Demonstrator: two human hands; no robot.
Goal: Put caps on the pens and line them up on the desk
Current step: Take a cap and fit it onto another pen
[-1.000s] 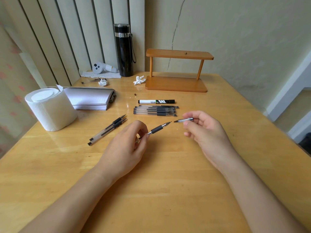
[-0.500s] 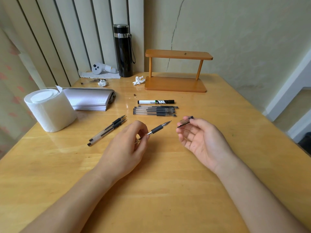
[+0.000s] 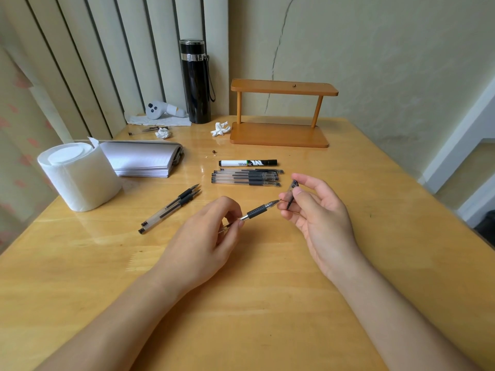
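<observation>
My left hand (image 3: 206, 236) grips an uncapped gel pen (image 3: 258, 210) by its clear barrel, tip pointing right and slightly up. My right hand (image 3: 318, 212) pinches a clear pen cap (image 3: 291, 194) between thumb and fingers, the cap's mouth right beside the pen's tip. Behind the hands, several capped gel pens (image 3: 246, 178) lie side by side in a row, with a black-and-white marker (image 3: 247, 163) lined up behind them. Two uncapped pens (image 3: 171, 208) lie slanted on the desk to the left.
A toilet paper roll (image 3: 77, 175) stands at the left, a notebook (image 3: 142, 159) beside it. At the back are a black flask (image 3: 195, 81), a wooden shelf (image 3: 280, 113), crumpled tissues (image 3: 220, 129), a white controller (image 3: 160, 111) and another pen (image 3: 147, 129).
My right hand has turned the cap from lying sideways to nearly upright and brought it left, against the pen's tip. The left hand has kept the pen almost still.
</observation>
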